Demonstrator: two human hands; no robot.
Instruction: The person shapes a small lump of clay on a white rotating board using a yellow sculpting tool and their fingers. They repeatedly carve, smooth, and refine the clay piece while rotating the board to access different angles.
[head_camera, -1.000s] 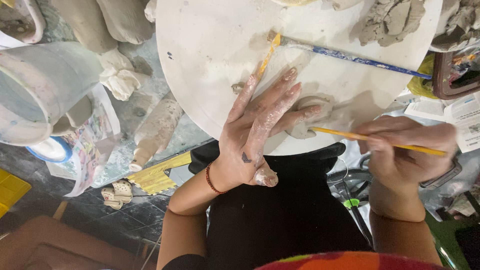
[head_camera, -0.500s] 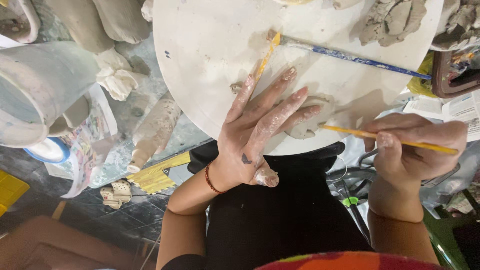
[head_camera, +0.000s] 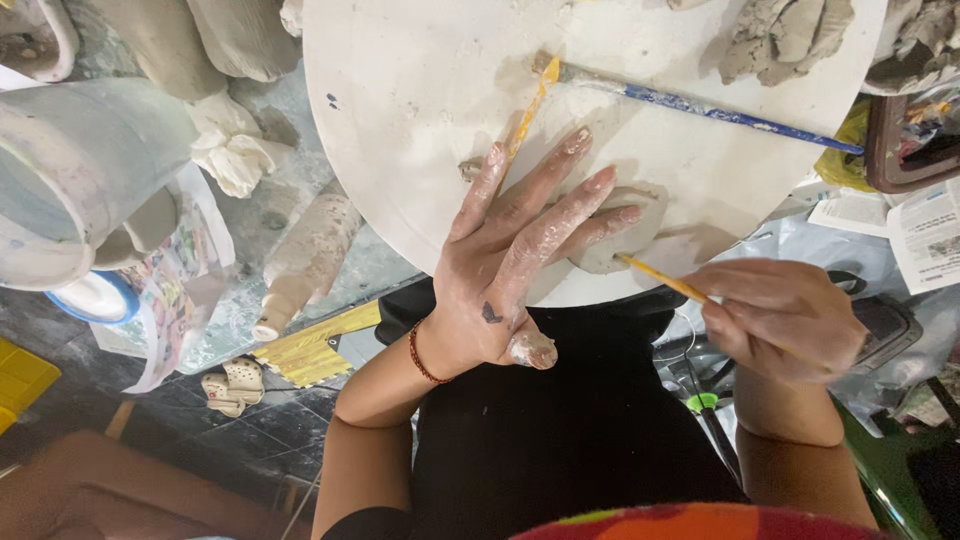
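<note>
The person is working a small flat slab of pale grey clay (head_camera: 628, 232) lying near the front edge of a round white board (head_camera: 420, 110), and the left hand (head_camera: 520, 260), smeared with slip, is lying palm-down across it with the fingers spread open and long, the fingertips pressing the slab flat rather than gripping anything. The right hand (head_camera: 785, 320) is curling closed around a thin yellow-handled tool (head_camera: 665, 280), pinching it like a pen, and its tip is touching the slab's near edge just beside the left fingers. To my eye, doing this well is asking for light, even pressure from the spread hand so the clay is not sliding or thinning, and short controlled strokes with the tool kept angled low and away from the holding fingers. The left wrist, wearing a red bead bracelet (head_camera: 420, 355), is bending sharply back over the board's rim; the right forearm is coming up from below. A blue-handled brush (head_camera: 720, 108) and a second yellow stick (head_camera: 525, 118) are lying further back on the board, apart from the slab.
</note>
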